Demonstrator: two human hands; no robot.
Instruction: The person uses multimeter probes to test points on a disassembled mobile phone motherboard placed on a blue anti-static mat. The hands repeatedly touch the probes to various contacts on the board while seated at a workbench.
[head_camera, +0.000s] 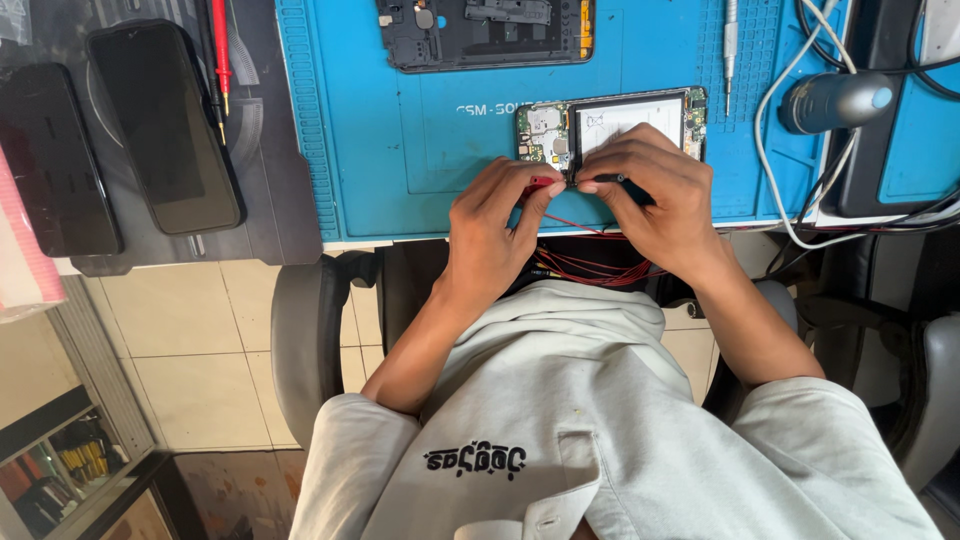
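— Head camera, looking straight down: where are the hands?

— Both meet at the near edge of the blue repair mat (400, 130). The left hand (490, 235) pinches a red probe (541, 184) between thumb and fingertips; the right hand (655, 200) grips a black probe (625, 186) the same way. The two tips come together at the lower edge of the opened phone (610, 118).

— And the phone itself?

— It lies flat on the mat, back cover off, circuit board bare at the left end and a white battery across the middle. The fingers of the right hand cover part of its lower edge.

— What lies around it?

— A black rear housing (485, 32) sits at the top of the mat, well apart from the hands. A thin metal screwdriver (730, 45) stands to its right, and farther right a grey handheld tool (835, 100) with white cables (775, 160) looping round it. Red leads (590, 265) trail from the probes down over the table's edge towards the person's grey shirt (580, 420).

— On the left?

— Two dark phones (165, 125) lie face up on a grey mat, with red and black test probes (220, 50) beside them
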